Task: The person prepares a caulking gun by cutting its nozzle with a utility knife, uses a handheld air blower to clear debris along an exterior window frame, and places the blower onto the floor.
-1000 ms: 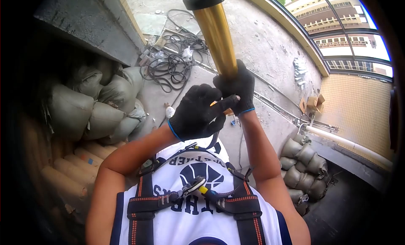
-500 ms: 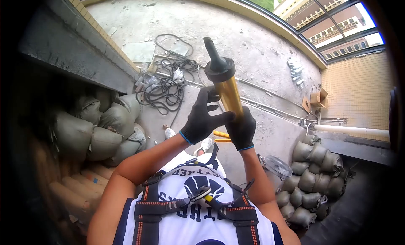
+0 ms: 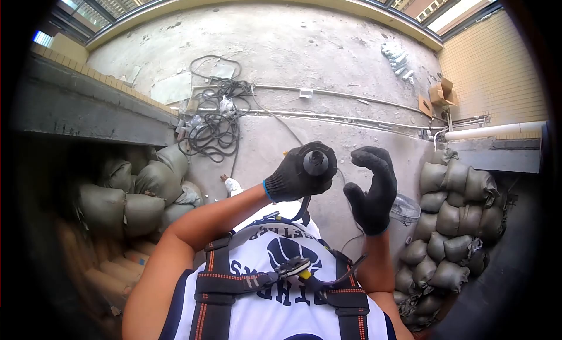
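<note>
To your left, bulging, matt grey-green sacks [image 3: 144,213], their contents hidden, lie piled on the floor beneath a rough concrete ledge [image 3: 88,114], with tangled black cable [image 3: 218,120] beyond. Your left hand [image 3: 291,177] is closed around the dark, ringed end of a round tool [image 3: 319,160], held up in front of your chest; just beside it, your right hand [image 3: 375,195] is empty, fingers and thumb parted in a C. Farther right come a clear container [image 3: 405,209], contents unclear, an open cardboard box [image 3: 440,94] and more stacked, creased sacks [image 3: 453,217].
</note>
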Tool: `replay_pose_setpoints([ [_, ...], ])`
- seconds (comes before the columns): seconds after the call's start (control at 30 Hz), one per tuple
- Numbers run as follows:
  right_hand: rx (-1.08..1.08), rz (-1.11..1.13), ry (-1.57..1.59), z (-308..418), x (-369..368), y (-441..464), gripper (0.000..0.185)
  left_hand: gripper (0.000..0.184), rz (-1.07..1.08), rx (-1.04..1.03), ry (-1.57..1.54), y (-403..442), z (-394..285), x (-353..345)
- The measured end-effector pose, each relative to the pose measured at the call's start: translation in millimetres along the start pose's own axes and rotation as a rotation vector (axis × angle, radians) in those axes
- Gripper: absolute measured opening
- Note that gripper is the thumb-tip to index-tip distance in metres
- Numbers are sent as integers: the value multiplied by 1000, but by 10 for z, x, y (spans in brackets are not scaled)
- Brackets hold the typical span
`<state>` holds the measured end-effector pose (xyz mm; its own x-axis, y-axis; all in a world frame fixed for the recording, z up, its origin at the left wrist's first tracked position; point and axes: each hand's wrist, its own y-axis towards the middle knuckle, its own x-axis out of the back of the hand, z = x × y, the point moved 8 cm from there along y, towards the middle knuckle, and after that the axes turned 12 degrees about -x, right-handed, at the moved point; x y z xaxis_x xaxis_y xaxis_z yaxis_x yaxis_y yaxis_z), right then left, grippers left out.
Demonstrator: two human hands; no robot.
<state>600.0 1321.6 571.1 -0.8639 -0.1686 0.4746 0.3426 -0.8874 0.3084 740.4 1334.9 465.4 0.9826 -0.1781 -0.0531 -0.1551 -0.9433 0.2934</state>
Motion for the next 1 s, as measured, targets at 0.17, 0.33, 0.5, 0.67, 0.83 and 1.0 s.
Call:
replay_pose_setpoints([
  [0.17, 24, 78, 25, 467, 73, 248, 49, 25, 69, 23, -177, -49, 316, -312],
  [0.33, -65, 128, 18, 312, 17, 334, 34, 37, 163, -98, 180, 2, 346, -448],
  [0.5, -118, 31, -97, 207, 68, 511, 19, 24, 282, -8, 61, 176, 476, -493],
  [0.67, -137, 74, -172, 116, 51, 820, 22, 40, 262, 40, -156, 491, 713, -346],
  [0.83, -87, 131, -231, 97, 32, 1247, 25, 43, 295, -67, -139, 907, 635, -102],
  [1.0, -110, 143, -248, 26, 28, 1558, 25, 47, 401, -74, -74, 1187, 729, 65],
])
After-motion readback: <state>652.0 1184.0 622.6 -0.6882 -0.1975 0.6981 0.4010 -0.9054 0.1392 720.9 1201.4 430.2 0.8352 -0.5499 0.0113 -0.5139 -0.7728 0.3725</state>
